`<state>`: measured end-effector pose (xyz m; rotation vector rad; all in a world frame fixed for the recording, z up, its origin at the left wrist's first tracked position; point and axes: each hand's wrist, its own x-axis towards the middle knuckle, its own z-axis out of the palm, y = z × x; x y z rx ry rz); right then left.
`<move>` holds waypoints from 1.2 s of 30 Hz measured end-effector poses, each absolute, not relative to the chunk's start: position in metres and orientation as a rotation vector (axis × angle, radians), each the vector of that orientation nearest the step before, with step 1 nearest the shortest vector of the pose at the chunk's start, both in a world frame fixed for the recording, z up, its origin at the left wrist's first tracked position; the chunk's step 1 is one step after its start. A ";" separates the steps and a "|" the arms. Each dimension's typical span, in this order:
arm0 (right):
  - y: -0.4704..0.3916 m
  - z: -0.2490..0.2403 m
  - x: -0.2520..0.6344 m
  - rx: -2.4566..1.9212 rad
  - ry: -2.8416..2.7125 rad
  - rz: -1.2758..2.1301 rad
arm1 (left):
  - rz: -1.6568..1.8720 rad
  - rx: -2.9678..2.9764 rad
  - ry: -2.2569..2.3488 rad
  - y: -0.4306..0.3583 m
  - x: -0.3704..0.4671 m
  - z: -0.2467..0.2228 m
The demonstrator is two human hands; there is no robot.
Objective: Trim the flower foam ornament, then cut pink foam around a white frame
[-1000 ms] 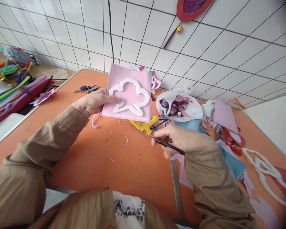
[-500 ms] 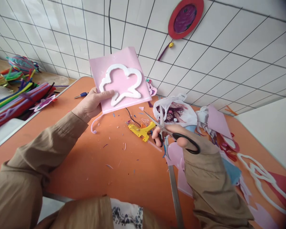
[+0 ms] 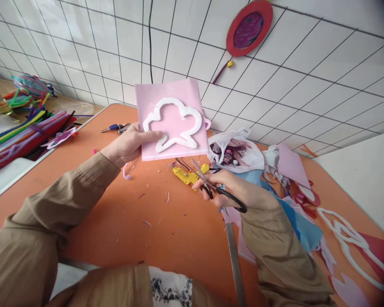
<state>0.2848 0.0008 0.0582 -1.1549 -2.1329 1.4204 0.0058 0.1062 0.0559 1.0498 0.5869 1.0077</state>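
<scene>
My left hand (image 3: 132,143) grips the left edge of a pink foam sheet (image 3: 192,91), its thumb lying across the front. A white cloud-like outline (image 3: 173,102) lies on the sheet's face, and the thumb presses its lower left part. My right hand (image 3: 230,187) has its fingers in the black handles of a pair of scissors (image 3: 211,185), whose blades point up and left, slightly apart. Just behind the scissors, a yellow glue gun (image 3: 185,175) lies on the orange table (image 3: 121,230). Between sheet and scissors there is a gap.
Pipe cleaners (image 3: 28,136) are heaped at the far left, near keys (image 3: 115,127). A white plastic bag (image 3: 249,157), blue felt (image 3: 304,226) and pink scraps (image 3: 350,290) crowd the right side. A metal ruler (image 3: 234,260) lies near the front edge. Behind stands a tiled wall (image 3: 83,51).
My left hand has moved the pink sheet right and slightly down. My right hand has shifted left with the scissors, and their blades are closer together than before.
</scene>
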 end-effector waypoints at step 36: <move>0.004 0.058 0.300 -1.239 -2.160 1.492 | 0.704 1.098 0.586 0.108 0.007 0.050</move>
